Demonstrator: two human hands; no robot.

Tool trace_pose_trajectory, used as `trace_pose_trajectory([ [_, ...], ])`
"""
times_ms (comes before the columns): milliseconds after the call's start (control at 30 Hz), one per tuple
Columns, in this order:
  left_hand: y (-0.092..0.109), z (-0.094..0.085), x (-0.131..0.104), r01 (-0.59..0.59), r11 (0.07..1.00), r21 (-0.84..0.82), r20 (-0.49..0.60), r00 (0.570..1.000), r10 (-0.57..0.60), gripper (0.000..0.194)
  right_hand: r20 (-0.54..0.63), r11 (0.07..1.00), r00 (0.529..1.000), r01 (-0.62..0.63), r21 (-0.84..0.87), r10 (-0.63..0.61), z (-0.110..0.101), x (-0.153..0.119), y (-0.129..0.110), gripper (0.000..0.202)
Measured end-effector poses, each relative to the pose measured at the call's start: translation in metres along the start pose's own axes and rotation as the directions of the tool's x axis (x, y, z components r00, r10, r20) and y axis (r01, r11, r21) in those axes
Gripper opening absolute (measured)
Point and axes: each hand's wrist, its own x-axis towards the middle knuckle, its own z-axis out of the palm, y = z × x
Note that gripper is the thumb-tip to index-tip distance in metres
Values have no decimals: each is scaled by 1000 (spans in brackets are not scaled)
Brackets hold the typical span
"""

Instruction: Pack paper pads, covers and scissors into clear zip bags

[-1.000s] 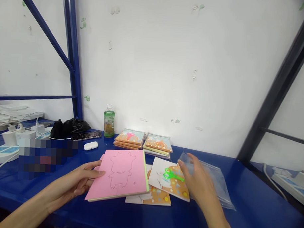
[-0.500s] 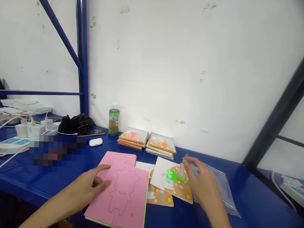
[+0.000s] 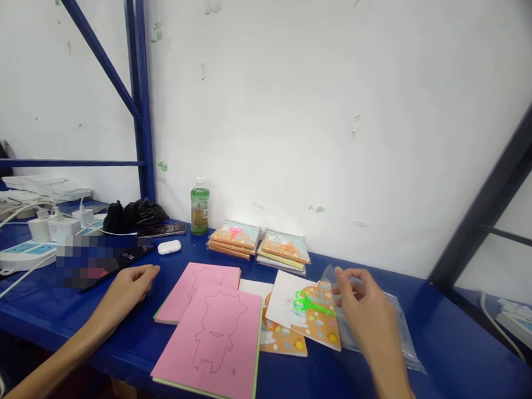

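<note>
The pink sheets (image 3: 208, 352) look matt paper, the bag (image 3: 406, 339) clear glossy plastic, the tabletop (image 3: 461, 346) smooth, faintly shiny.

From my distance, I count two pink pads (image 3: 219, 349), two orange-and-white booklets (image 3: 320, 326) and one pair of green scissors (image 3: 314, 306) at lower centre. In the middle are two stacks of packets (image 3: 234, 239) and one bottle (image 3: 200, 212). At left: one white case (image 3: 169, 247), three white chargers (image 3: 64, 230), at least two phones (image 3: 162, 229).

Wall (image 3: 269, 118) bright, fairly even light. Wide-angle stretch tilts right post (image 3: 484, 189), top-right corner dark. Pixelation partly hides phone (image 3: 126, 258).
</note>
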Motion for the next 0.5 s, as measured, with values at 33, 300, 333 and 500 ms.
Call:
trace_pose_trajectory([
  [33, -2, 0, 1, 20, 999, -31, 17, 1000, -19, 45, -9, 1000, 1000, 2, 9, -2, 1, 0, 0, 35],
  [300, 1, 2, -2, 51, 993, -111, 31, 998, -48, 48, 49, 999, 998, 26, 37, -28, 0, -5, -5, 28],
  [333, 1, 3, -2, 53, 992, -115, 31, 998, -50, 48, 56, 999, 998, 30, 39, -32, 0, -5, -5, 27],
  [500, 1, 4, 0, 62, 991, -115, 40, 998, -57, 48, 97, 997, 994, 52, 54, -57, 0, -4, -4, 26],
])
